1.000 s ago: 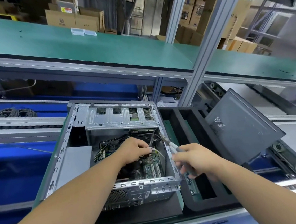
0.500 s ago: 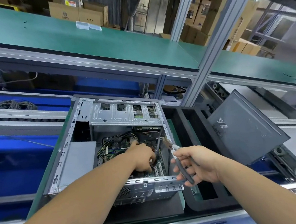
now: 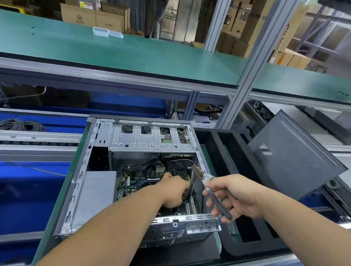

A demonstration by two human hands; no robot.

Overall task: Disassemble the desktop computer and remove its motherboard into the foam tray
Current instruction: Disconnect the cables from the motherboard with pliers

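The open desktop case [image 3: 77, 191] lies on its side on the bench, with the motherboard [image 3: 136, 180] and its wiring showing inside. My left hand [image 3: 174, 192] reaches down into the case and grips a bundle of black cables [image 3: 191, 179] over the board. Just right of it, above the case's right wall, my right hand [image 3: 233, 196] holds side cutters [image 3: 209, 185] by their black handles. Their jaws point at a white tie on the cables. The black foam tray [image 3: 219, 150] stands right of the case.
The removed dark side panel [image 3: 294, 155] leans across the foam tray's right side. A silver drive cage [image 3: 145, 140] spans the far end of the case. A green shelf [image 3: 97, 48] hangs overhead on aluminium posts. Blue conveyor lanes run to the left.
My left hand has slid nearer inside the case and closed round the cables. My right hand has drawn the cutters slightly back and to the right.
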